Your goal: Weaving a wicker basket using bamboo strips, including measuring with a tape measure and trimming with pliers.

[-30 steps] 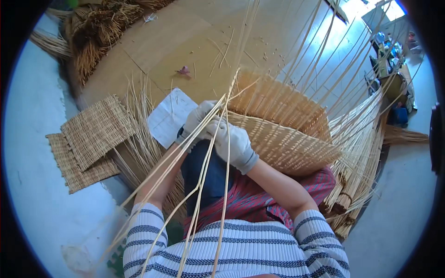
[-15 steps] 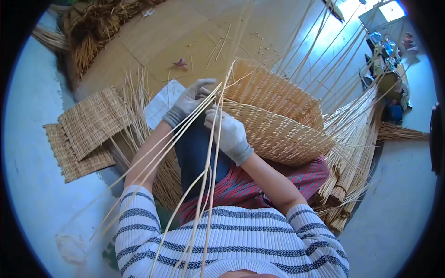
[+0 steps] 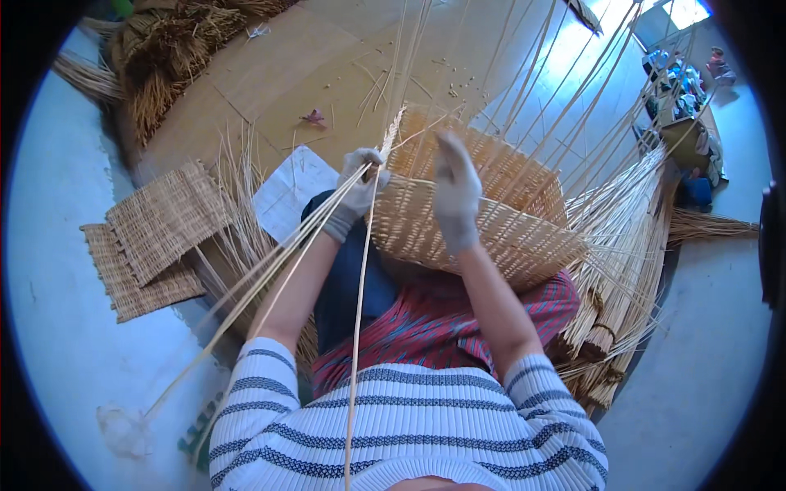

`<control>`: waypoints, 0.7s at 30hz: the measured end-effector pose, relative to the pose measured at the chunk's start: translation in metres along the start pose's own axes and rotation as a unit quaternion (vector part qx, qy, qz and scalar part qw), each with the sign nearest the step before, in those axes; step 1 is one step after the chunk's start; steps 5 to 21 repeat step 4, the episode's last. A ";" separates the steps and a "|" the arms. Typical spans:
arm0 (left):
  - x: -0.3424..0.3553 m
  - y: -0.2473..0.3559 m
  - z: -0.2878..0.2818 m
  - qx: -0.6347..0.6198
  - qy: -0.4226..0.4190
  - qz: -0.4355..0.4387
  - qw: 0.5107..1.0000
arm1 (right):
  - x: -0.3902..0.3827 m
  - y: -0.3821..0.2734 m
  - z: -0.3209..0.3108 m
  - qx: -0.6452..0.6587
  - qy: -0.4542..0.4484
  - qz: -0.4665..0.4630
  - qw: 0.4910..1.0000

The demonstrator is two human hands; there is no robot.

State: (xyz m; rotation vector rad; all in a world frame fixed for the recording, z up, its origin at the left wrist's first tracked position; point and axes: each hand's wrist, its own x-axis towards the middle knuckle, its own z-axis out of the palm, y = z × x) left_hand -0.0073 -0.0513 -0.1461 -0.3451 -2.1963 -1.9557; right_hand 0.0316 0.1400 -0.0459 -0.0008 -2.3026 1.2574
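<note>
A partly woven wicker basket (image 3: 524, 237) rests tilted on my lap, with long loose stakes rising from its far side. At its left corner my left hand (image 3: 360, 184), in a pale work glove, is closed around several wicker strands (image 3: 291, 244), which trail down to the left past my forearm. One separate strand (image 3: 358, 319) hangs from that corner straight toward my chest. My right hand (image 3: 457, 192), also gloved, is raised in front of the basket's near wall, slightly blurred. Its fingers are extended upward and nothing shows in them.
Two woven mats (image 3: 168, 217) overlap on the floor at the left, near a white sheet (image 3: 295, 186). Pale wicker bundles (image 3: 622, 270) lie at the right. A darker straw heap (image 3: 168, 57) sits far left, and cluttered items (image 3: 684, 98) stand far right.
My right hand has left the basket's corner and moved right and up, its fingers now extended. My left hand has gathered the strands, which have swung left, leaving one hanging down the middle.
</note>
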 end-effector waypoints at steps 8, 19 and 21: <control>-0.011 0.004 0.015 -0.088 0.046 -0.071 0.993 | 0.093 -0.013 0.034 -0.100 -0.039 -0.115 0.988; -0.011 0.004 0.015 -0.088 0.046 -0.071 0.993 | 0.093 -0.013 0.034 -0.100 -0.039 -0.115 0.988; -0.011 0.004 0.015 -0.088 0.046 -0.071 0.993 | 0.093 -0.013 0.034 -0.100 -0.039 -0.115 0.988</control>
